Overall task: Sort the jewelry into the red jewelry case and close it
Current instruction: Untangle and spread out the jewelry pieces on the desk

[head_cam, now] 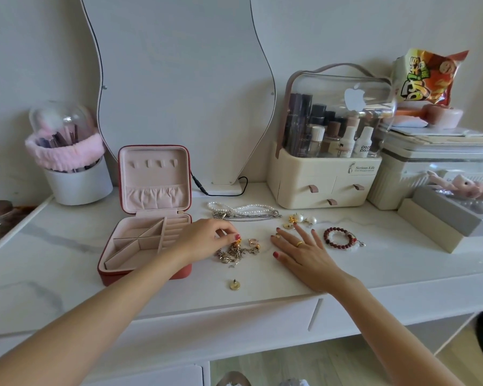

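The red jewelry case [145,274] stands open on the white vanity top, its pink lid upright and its compartments bare. Just right of it my left hand [207,240] pinches a small gold piece [237,241] at the top of a heap of gold chains [236,253]. My right hand [304,253] lies flat with fingers spread, its index fingertip on a ring [278,235]. Pearl and silver necklaces [246,212] lie behind. Pearl earrings [301,219] and a dark red bead bracelet [339,237] lie to the right. A single gold stud [235,284] sits near the front edge.
A wavy mirror [179,87] stands behind the case, its black cable [221,188] trailing on the top. A brush holder [73,168] is back left, a cosmetics organiser [326,151] back right, boxes [441,215] at far right. A drawer front [234,321] runs below the edge.
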